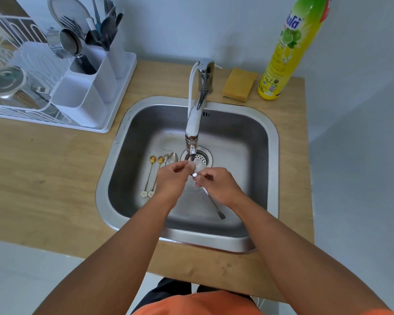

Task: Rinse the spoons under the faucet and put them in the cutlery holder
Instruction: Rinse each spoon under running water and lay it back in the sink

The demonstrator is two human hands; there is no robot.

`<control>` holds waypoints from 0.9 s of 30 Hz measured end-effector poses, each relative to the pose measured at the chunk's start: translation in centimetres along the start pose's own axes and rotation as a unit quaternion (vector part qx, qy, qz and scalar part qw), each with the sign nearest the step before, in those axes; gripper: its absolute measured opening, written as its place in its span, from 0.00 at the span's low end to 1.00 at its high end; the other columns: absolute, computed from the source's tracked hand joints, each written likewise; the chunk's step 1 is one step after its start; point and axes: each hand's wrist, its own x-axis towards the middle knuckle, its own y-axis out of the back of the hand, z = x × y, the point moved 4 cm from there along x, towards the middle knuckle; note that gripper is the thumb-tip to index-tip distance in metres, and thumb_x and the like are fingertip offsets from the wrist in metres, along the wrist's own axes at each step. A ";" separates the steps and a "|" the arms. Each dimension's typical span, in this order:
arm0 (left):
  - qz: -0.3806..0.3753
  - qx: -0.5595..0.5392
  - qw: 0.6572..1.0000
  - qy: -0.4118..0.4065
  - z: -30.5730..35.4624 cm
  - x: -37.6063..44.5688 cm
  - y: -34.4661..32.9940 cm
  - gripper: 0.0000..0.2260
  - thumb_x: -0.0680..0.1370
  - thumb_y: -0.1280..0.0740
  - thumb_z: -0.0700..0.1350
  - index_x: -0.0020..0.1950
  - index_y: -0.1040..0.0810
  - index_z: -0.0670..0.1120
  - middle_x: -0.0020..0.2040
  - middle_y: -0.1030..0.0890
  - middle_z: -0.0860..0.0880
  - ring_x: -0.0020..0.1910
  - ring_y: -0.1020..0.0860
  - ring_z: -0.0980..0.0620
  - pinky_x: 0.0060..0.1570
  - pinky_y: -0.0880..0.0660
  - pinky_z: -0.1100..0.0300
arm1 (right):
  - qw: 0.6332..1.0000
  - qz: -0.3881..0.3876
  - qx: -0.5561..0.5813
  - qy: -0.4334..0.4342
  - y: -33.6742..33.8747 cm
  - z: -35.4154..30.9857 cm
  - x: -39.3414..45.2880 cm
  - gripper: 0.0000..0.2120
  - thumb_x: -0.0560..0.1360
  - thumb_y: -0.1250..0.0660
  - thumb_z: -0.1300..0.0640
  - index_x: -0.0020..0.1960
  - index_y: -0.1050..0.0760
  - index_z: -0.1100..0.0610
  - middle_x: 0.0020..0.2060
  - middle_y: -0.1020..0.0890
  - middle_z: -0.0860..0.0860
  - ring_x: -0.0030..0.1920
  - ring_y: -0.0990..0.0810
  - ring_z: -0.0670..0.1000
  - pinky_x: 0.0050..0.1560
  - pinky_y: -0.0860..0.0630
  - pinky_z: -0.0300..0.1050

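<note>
Wooden counter, pale wall behind, and a steel sink set into it: from my remote seat I watch a spoon go under the faucet, water running over its bowl just above the drain. My right hand pinches the upper handle near the bowl, fingers curled round it, the rest of the handle trailing back toward me. My left hand has its fingertips closed on the bowl, seemingly rubbing it in the stream. Four more spoons wait on the sink floor just left of the drain: two gold spoons with flower ends and two silver spoons partly hidden behind the left hand. The cutlery holder, already stocked with forks and spoons, stands on the dish rack at far left, well apart from the sink. I judge the spoon light, rigid and slick when wet; a firm pinch mid-handle should serve best for the carry.
</note>
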 end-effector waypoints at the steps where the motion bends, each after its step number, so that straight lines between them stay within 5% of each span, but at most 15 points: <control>1: -0.003 0.007 1.000 -0.015 0.3 -0.2 -0.2 0.06 0.74 0.21 0.51 0.48 0.13 0.53 0.41 0.12 0.58 0.39 0.16 0.60 0.38 0.24 0.70 | 1.000 0.008 -0.019 0.005 -0.1 0.0 0.0 0.07 0.79 0.28 0.52 0.42 0.15 0.48 0.40 0.13 0.42 0.44 0.15 0.45 0.54 0.19 0.51; 5: 0.008 0.016 1.000 -0.025 0.9 -0.4 -0.7 0.09 0.70 0.18 0.52 0.44 0.12 0.51 0.40 0.12 0.55 0.37 0.16 0.61 0.38 0.22 0.68 | 0.995 0.033 -0.087 0.026 0.0 -0.2 -0.2 0.07 0.78 0.29 0.49 0.42 0.16 0.46 0.39 0.14 0.42 0.44 0.16 0.48 0.52 0.19 0.51; 9: 0.029 -0.023 0.997 0.068 0.5 0.1 -0.4 0.08 0.76 0.24 0.56 0.45 0.14 0.52 0.38 0.13 0.55 0.41 0.17 0.55 0.36 0.26 0.59 | 0.990 0.042 -0.123 0.048 0.4 -0.1 -0.5 0.09 0.79 0.31 0.49 0.42 0.17 0.46 0.38 0.15 0.42 0.40 0.19 0.47 0.47 0.22 0.48; 12: -0.009 -0.061 0.991 0.121 0.0 0.3 -0.5 0.07 0.78 0.27 0.54 0.46 0.14 0.52 0.38 0.13 0.54 0.38 0.19 0.56 0.34 0.28 0.59 | 0.994 0.046 -0.093 0.030 0.5 0.3 -0.5 0.08 0.80 0.31 0.50 0.43 0.17 0.47 0.37 0.16 0.41 0.37 0.23 0.45 0.44 0.24 0.47; 17: -0.065 -0.119 0.979 0.155 -0.9 0.3 -0.1 0.05 0.82 0.29 0.47 0.55 0.15 0.49 0.38 0.14 0.53 0.34 0.19 0.60 0.31 0.28 0.63 | 0.999 0.045 -0.021 -0.003 0.2 0.8 -0.5 0.07 0.80 0.31 0.53 0.46 0.14 0.47 0.41 0.13 0.39 0.44 0.18 0.38 0.45 0.27 0.35; 22: -0.082 -0.073 0.985 0.135 -1.2 -0.1 0.8 0.09 0.78 0.24 0.44 0.58 0.14 0.49 0.46 0.12 0.52 0.39 0.21 0.57 0.34 0.27 0.62 | 0.994 0.059 -0.094 0.001 -0.1 0.7 -0.3 0.10 0.82 0.36 0.52 0.49 0.16 0.50 0.42 0.13 0.42 0.48 0.17 0.48 0.53 0.21 0.50; 27: -0.057 -0.030 0.993 0.095 -0.9 -0.7 0.7 0.13 0.73 0.20 0.52 0.56 0.15 0.55 0.48 0.11 0.53 0.47 0.17 0.53 0.42 0.24 0.58 | 0.985 0.063 -0.160 0.024 -0.6 0.8 -0.6 0.11 0.84 0.40 0.50 0.52 0.18 0.46 0.43 0.14 0.40 0.53 0.22 0.50 0.55 0.23 0.52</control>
